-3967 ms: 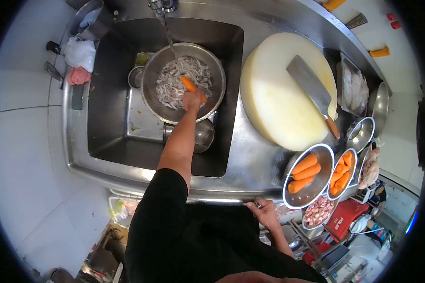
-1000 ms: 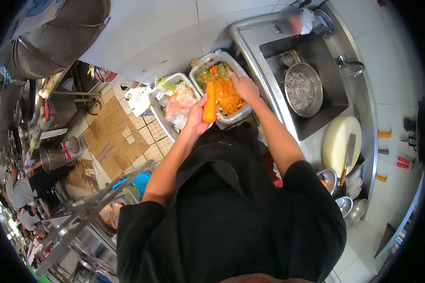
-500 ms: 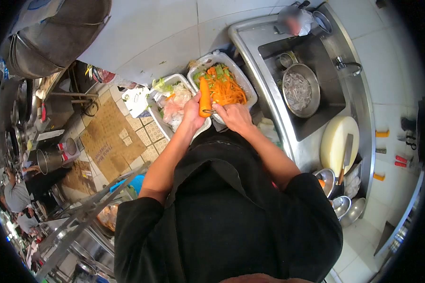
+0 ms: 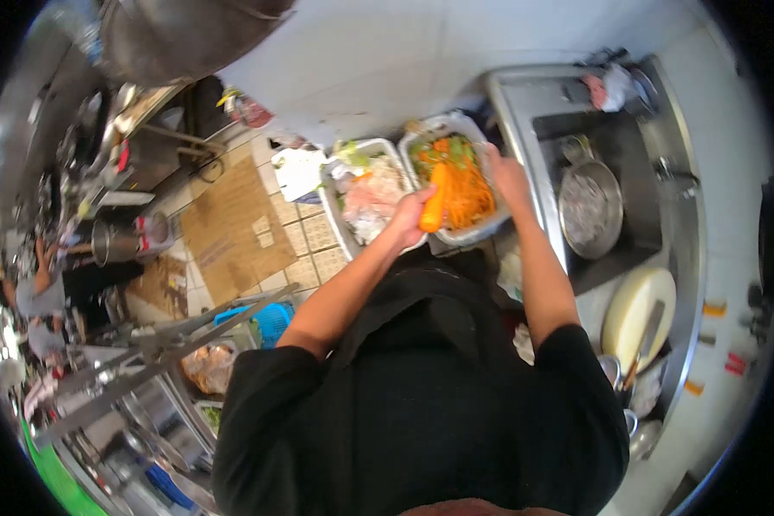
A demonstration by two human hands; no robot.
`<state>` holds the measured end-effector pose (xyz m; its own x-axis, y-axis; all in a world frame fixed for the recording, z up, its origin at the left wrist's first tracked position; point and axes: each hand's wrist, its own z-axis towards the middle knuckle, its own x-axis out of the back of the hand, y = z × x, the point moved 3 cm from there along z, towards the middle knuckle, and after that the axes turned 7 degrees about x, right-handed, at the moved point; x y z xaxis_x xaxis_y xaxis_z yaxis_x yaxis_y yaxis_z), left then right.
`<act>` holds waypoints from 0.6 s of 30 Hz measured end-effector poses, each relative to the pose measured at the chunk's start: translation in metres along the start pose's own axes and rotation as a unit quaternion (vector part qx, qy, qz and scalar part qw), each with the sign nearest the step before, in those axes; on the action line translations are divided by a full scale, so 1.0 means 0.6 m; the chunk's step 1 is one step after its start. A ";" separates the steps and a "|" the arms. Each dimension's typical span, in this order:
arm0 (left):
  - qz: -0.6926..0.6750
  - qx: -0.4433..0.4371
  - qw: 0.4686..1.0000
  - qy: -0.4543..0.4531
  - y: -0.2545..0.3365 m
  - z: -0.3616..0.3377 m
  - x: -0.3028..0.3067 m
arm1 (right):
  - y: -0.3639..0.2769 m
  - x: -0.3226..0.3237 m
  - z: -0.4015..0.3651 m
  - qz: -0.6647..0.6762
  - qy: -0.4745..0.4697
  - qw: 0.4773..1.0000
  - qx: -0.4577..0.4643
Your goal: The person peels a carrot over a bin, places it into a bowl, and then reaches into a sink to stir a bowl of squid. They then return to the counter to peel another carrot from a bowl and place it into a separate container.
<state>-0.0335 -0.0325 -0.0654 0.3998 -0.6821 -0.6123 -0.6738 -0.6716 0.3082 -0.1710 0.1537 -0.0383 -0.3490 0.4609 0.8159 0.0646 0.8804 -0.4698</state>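
Observation:
My left hand (image 4: 410,217) is closed around the lower end of an orange carrot (image 4: 435,198), which points up and away over the near side of a white tub (image 4: 473,234). Orange shreds (image 4: 466,193) and green pieces (image 4: 466,148) fill that tub. At its right rim is my right hand (image 4: 509,179), fingers curled and slightly blurred; what they grip is hidden. To the left, a second white tub (image 4: 334,211) holds pale pink and white scraps (image 4: 374,193), some looking like plastic, with a few green leaves.
Right of the tubs is a steel sink (image 4: 542,215) with a metal bowl (image 4: 612,206) of pale strips. A knife (image 4: 652,327) lies on a round, pale board (image 4: 619,310). Cardboard (image 4: 232,224) covers floor tiles at left. Another person (image 4: 43,297) stands farther left.
My right hand has left the carrot, where it held a dark-edged tool, and moved right to the tub's rim. The left hand keeps the carrot. The whole view has shifted.

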 end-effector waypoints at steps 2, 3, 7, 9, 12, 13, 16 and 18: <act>0.013 -0.044 0.998 0.036 0.013 0.024 0.012 | -0.005 0.000 -0.030 0.015 -0.004 1.000 0.012; 0.002 -0.053 0.997 0.057 0.018 0.029 0.007 | -0.013 -0.006 -0.055 0.064 -0.010 0.998 0.021; -0.040 -0.063 0.995 0.059 0.028 0.043 -0.004 | -0.002 -0.029 -0.129 0.121 -0.021 0.992 0.027; -0.042 -0.054 0.997 0.046 0.029 0.045 -0.008 | 0.002 -0.033 -0.156 0.058 0.014 0.997 0.042; -0.024 -0.038 0.998 0.033 0.031 0.033 -0.017 | -0.019 -0.017 -0.186 0.033 0.052 0.995 0.072; -0.022 -0.034 0.999 0.032 0.032 0.029 -0.023 | -0.025 -0.016 -0.191 0.032 0.070 0.993 0.091; -0.044 -0.035 0.998 0.042 0.029 0.035 -0.031 | -0.045 -0.013 -0.203 0.007 0.035 0.988 0.149; -0.048 -0.043 0.996 0.057 0.023 0.037 -0.034 | -0.055 -0.013 -0.210 -0.002 0.041 0.986 0.163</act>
<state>-0.0647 -0.0214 -0.0648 0.5322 -0.6382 -0.5563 -0.5747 -0.7548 0.3162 -0.0526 0.1348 0.0134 -0.2703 0.4775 0.8361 -0.2456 0.8054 -0.5394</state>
